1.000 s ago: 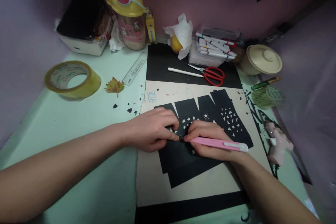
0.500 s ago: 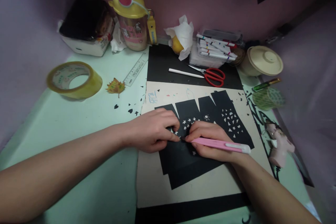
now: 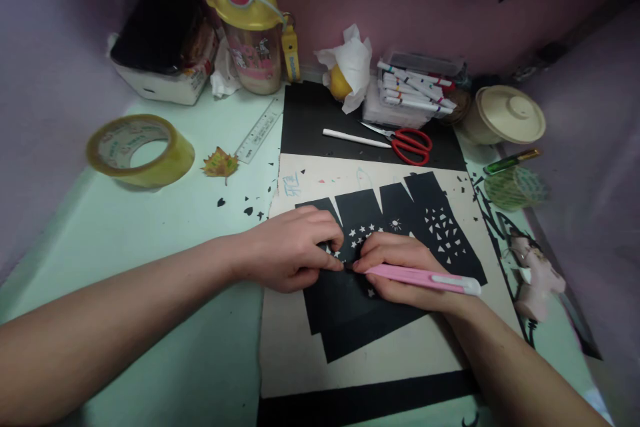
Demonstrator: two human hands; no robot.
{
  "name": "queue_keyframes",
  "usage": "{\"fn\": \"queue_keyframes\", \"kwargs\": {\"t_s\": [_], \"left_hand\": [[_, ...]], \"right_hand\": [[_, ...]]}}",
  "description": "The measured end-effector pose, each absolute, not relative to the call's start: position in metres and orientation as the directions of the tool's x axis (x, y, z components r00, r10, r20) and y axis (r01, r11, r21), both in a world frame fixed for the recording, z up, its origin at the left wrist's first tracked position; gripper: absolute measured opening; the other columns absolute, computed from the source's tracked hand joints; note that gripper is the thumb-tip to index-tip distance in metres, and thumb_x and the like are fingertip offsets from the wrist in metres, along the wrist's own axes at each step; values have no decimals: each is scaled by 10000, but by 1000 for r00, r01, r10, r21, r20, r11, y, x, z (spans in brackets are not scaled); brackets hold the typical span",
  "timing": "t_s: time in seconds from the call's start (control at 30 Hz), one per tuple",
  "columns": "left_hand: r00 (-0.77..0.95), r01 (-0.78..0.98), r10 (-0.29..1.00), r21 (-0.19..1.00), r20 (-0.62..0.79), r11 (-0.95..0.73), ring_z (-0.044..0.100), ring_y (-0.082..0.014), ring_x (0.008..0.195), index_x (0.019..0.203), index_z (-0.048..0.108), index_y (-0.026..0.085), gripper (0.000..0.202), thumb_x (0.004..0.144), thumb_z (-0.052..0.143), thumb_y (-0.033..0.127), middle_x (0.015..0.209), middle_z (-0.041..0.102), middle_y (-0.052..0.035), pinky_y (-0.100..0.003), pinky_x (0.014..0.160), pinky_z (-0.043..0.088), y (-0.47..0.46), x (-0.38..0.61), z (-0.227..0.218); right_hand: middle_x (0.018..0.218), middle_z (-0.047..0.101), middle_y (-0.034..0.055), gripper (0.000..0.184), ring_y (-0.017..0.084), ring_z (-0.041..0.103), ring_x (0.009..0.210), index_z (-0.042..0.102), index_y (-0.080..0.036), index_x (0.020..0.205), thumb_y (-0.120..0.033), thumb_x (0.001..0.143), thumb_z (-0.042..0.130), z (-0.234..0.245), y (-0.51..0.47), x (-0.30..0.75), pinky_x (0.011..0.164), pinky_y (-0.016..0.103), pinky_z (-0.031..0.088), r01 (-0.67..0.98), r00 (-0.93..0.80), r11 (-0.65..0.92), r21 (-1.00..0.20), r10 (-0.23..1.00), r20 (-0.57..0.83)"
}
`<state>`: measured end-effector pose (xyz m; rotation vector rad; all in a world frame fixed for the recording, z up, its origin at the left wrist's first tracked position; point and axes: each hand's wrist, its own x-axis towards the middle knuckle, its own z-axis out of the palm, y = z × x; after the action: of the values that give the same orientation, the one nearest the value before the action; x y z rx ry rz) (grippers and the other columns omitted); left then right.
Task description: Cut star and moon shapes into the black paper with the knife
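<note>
View shifted slightly; right fingers (image 3: 373, 256) grip cutter (image 3: 405, 275), left fingers (image 3: 326, 260) unclenched on paper (image 3: 345, 313); box (image 3: 393, 115) holds markers (image 3: 417, 90)

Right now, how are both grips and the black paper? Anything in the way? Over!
Left grip resting on black paper. Right grip holding pink cutter. Paper shows star cutouts. Possibly in the way: left fingertips, close to cutter's tip.

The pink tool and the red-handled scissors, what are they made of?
Pink tool: probably smooth plastic, from its even color and soft sheen; its dark tip is unclear. Scissors: silvery blades look like metal; smooth, evenly red handles seem plastic or plastic-coated.
</note>
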<state>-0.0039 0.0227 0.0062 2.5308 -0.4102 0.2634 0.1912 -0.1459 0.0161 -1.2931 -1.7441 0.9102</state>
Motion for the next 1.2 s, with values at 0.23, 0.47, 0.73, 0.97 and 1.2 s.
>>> {"fn": "queue_keyframes", "kwargs": {"t_s": [0.23, 0.47, 0.73, 0.97, 1.2], "left_hand": [[929, -351, -228, 500, 291, -792, 564, -233, 956, 1062, 670, 235, 356, 762, 544, 91, 1037, 629, -76, -389, 825, 438, 23, -4, 7], [940, -321, -201, 511, 276, -798, 555, -227, 947, 1108, 637, 209, 401, 747, 519, 78, 1034, 622, -81, -382, 828, 439, 21, -4, 6], [930, -344, -231, 460, 285, -819, 555, -231, 935, 1088, 667, 248, 384, 747, 567, 103, 1022, 616, -71, -383, 814, 434, 21, -4, 7], [922, -369, -269, 425, 279, -827, 532, -228, 884, 1094, 674, 237, 336, 795, 556, 135, 955, 615, -76, -378, 778, 424, 22, -5, 6], [919, -382, -293, 402, 266, -832, 518, -235, 875, 1091, 675, 232, 312, 815, 546, 166, 932, 616, -81, -382, 768, 430, 22, -4, 7]], "right_hand": [[884, 696, 58, 222, 152, 666, 765, 727, -192, 956, -70, 822, 599, 16, -146, 192, 671, 276, 547, 406, -188, 229, -885, 968, 164], [830, 695, 51, 216, 153, 662, 727, 724, -193, 911, -61, 794, 599, 16, -145, 192, 646, 273, 542, 428, -171, 259, -866, 964, 203], [831, 690, 53, 180, 155, 660, 720, 717, -195, 920, -105, 836, 586, 17, -144, 193, 648, 281, 547, 418, -181, 267, -868, 961, 209], [845, 689, 52, 219, 148, 659, 726, 724, -199, 946, -73, 829, 589, 14, -145, 191, 638, 274, 539, 427, -168, 264, -865, 963, 211], [849, 684, 52, 215, 144, 660, 723, 734, -192, 958, -79, 834, 599, 16, -144, 190, 632, 270, 539, 406, -181, 249, -879, 965, 190]]}}
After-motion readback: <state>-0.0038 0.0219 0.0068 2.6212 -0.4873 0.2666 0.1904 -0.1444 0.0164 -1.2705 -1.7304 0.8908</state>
